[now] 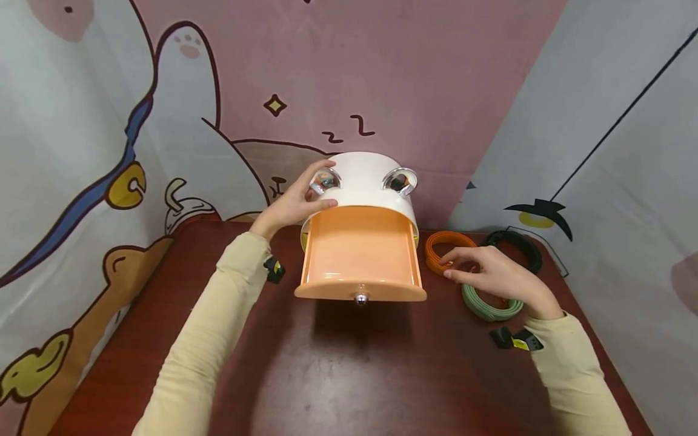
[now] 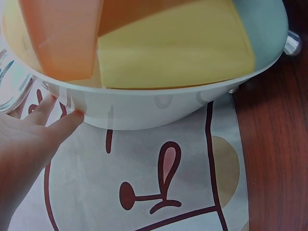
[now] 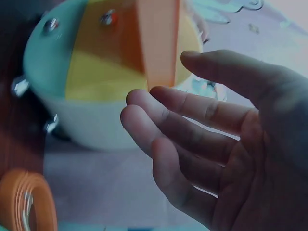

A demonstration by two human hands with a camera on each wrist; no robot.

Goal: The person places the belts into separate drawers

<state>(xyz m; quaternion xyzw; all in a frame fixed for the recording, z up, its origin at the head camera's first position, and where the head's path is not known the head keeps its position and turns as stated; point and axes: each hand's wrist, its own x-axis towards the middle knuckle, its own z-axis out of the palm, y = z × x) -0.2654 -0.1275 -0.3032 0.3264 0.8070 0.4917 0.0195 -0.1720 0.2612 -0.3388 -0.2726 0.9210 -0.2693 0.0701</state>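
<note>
A rounded white drawer box [image 1: 366, 175] with two silver rings on top stands at the table's back. Its orange drawer [image 1: 360, 245], with a silver knob, is pulled out and shows a bare floor. My left hand [image 1: 291, 204] rests on the box's upper left, thumb and fingers spread around the left silver ring [image 1: 325, 180]. In the left wrist view its fingertips touch the white shell [image 2: 139, 108]. My right hand [image 1: 493, 272] hovers with loosely bent fingers over the coiled belts, its fingertips overlapping the orange belt [image 1: 432, 254] in the head view. Nothing is between its fingers.
A green coiled belt [image 1: 488, 310] and a black coiled belt [image 1: 533, 254] lie at the table's right. Below the orange drawer, yellow [image 3: 96, 62] and green [image 3: 50, 65] drawer fronts show in the right wrist view. A printed cloth [image 1: 414, 79] hangs behind the table [image 1: 338, 375].
</note>
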